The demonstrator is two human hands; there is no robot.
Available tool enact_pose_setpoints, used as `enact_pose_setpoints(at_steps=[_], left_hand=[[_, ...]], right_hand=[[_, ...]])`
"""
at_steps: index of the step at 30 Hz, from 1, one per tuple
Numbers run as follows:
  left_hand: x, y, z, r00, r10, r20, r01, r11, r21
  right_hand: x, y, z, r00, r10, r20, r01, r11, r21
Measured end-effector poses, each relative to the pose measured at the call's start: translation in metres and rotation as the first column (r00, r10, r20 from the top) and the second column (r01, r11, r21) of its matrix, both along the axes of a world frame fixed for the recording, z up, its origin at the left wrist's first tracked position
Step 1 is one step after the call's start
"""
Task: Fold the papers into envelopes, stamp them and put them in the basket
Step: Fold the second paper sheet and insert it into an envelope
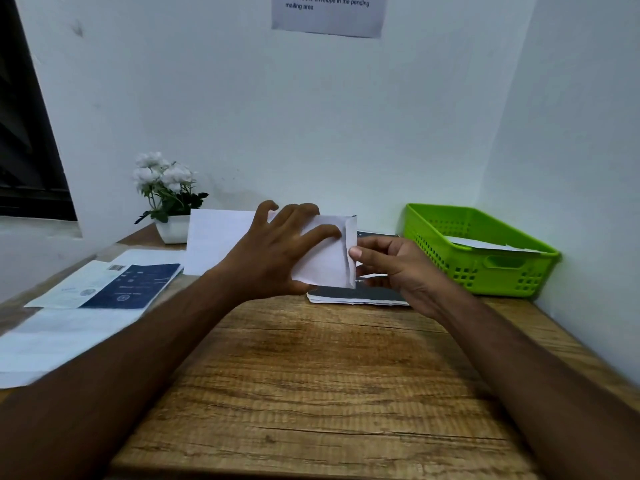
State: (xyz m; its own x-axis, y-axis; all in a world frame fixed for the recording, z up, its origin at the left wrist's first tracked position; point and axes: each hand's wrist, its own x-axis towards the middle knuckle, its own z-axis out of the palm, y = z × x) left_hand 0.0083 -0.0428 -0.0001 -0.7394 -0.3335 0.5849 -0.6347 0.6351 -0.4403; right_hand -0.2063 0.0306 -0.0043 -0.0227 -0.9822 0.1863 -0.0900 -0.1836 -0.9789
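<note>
A white paper (329, 258), partly folded, is held up above the wooden table (311, 375) at its far middle. My left hand (277, 251) lies over the paper's front with fingers spread and the thumb under its lower edge. My right hand (391, 265) pinches the folded right edge between thumb and fingers. The green basket (485, 268) stands at the far right corner with a white folded paper (485, 244) inside it. No stamp is visible.
A dark booklet (360, 294) lies under the hands. Loose white sheets (52, 341) and a blue printed leaflet (135, 285) cover the left side. A white potted flower (166, 195) stands at the back left. Walls close the back and right.
</note>
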Motion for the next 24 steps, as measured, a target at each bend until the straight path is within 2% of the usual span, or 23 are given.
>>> enact_pose_setpoints(at_steps=[8,11,14,16,20,22,24], left_hand=[[-0.002,0.006,0.001,1.000,-0.027,-0.011,0.027,0.999,-0.021],[-0.004,0.008,0.001,0.998,-0.063,-0.026,0.062,0.997,-0.038],[-0.007,0.011,0.001,0.994,-0.076,-0.075,0.069,0.993,-0.094],[-0.009,0.015,0.002,0.980,-0.095,-0.176,0.079,0.992,-0.096],[-0.019,0.030,0.006,0.853,-0.227,-0.469,0.293,0.953,0.072],[-0.026,0.039,0.006,0.752,-0.260,-0.606,0.454,0.870,0.191],[-0.032,0.049,0.005,0.619,-0.217,-0.755,0.602,0.748,0.279]], right_hand=[[0.003,-0.002,-0.005,0.997,0.002,0.077,0.000,1.000,-0.022],[0.007,-0.003,-0.009,0.994,-0.048,0.099,0.052,0.998,-0.043],[0.013,-0.004,-0.008,0.978,-0.148,0.144,0.170,0.973,-0.154],[0.015,-0.003,-0.005,0.956,-0.219,0.194,0.267,0.924,-0.273],[0.019,-0.001,-0.001,0.932,-0.313,0.181,0.361,0.778,-0.514],[0.023,0.003,-0.002,0.924,-0.372,0.092,0.341,0.689,-0.640],[0.028,0.006,-0.004,0.920,-0.392,-0.007,0.261,0.624,-0.737]])
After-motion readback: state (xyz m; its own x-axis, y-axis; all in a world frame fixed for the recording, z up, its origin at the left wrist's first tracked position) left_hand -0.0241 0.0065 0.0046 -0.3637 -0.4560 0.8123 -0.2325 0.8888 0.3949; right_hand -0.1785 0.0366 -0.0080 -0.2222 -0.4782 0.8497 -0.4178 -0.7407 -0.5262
